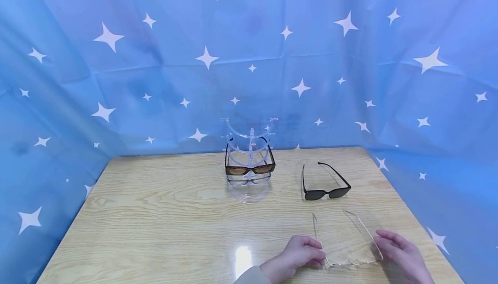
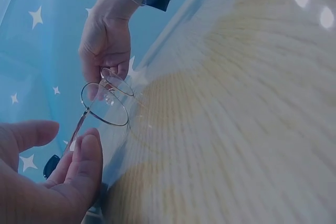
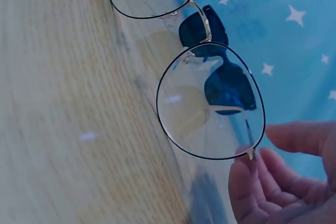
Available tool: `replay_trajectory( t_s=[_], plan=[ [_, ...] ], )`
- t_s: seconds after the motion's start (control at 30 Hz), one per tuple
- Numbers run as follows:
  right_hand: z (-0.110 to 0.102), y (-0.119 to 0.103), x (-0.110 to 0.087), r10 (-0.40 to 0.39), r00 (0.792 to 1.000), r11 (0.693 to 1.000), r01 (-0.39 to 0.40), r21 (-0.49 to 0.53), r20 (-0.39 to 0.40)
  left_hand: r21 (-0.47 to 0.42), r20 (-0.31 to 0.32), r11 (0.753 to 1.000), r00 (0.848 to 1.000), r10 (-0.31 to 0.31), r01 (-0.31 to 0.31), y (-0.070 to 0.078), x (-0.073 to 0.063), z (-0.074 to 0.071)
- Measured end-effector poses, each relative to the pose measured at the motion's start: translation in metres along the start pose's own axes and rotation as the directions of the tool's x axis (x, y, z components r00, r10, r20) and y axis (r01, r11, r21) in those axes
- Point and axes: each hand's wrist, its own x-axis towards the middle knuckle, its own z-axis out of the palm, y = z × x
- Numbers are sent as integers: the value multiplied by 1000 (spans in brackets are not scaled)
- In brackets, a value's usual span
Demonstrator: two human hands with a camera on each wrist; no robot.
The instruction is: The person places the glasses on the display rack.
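One pair of wire-rimmed glasses (image 1: 354, 263) between my left hand (image 1: 301, 253) and right hand (image 1: 402, 253), temples pointing away from me. Should be light, springy, easily bent, slick on the lenses; best held near the hinges, off the glass. Left fingers lie against one temple, thumb apart from them; right fingers at the other hinge, thumb apart too. Can't tell if the rims touch the tabletop (image 1: 155, 232) below my fingers. Hands flank the frame, facing inward. Black sunglasses (image 1: 314, 195) beyond my fingers; display stand (image 1: 250, 198) beyond and left of them.
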Motion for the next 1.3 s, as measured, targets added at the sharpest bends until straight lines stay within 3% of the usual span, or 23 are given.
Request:
replay_trajectory(
  t_s=[0.07, 0.23, 0.33, 0.53, 0.87, 1.3],
  plan=[
    [3, -3, -3, -5, 1000, 997, 4, -75, -22, -1, 1, 1000, 1000, -3, 3, 1, 0, 1],
    [6, -7, -6, 32, 999, 995, -34, -92, -26, -8, -20, 1000, 1000, -12, 11, 3, 1, 5],
    [7, -6, -6, 61, 998, 997, -62, -49, -30, -27, -35, 1000, 999, -14, 13, 4, 2, 6],
    [11, -4, -9, 24, 999, 999, -23, 40, -48, -37, -44, 999, 999, 2, -4, 7, 2, 3],
    [20, -18, -17, 14, 999, 989, -10, 151, -32, -52, -15, 998, 1000, 25, -26, 14, -1, -14],
    [46, -34, -21, -101, 995, 938, 100, 331, -15, -61, 2, 997, 999, 49, -49, 22, -13, -42]
  ],
)
